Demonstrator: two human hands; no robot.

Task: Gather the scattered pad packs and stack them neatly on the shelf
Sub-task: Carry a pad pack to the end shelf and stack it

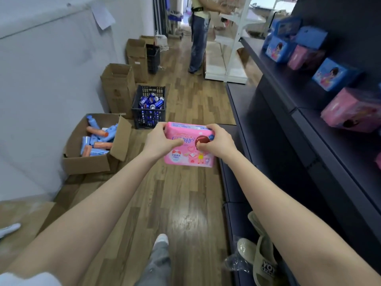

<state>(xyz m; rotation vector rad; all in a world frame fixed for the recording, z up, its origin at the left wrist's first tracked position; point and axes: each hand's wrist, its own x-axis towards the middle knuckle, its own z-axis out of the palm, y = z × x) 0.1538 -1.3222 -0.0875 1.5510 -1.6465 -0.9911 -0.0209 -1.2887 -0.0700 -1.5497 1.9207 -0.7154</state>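
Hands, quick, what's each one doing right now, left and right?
Left hand: grips the left end of the pink pad pack.
Right hand: grips the pack's right end.

The person wears a white short sleeve (31, 279) on the left arm, seen only at the lower left corner, and both forearms are bare down to the left hand (162, 141) and the right hand (218, 142). Below them 1 leg is in pale grey washed jeans (158, 263) with a faded, mottled look. Its foot is in a white shoe (161, 239).
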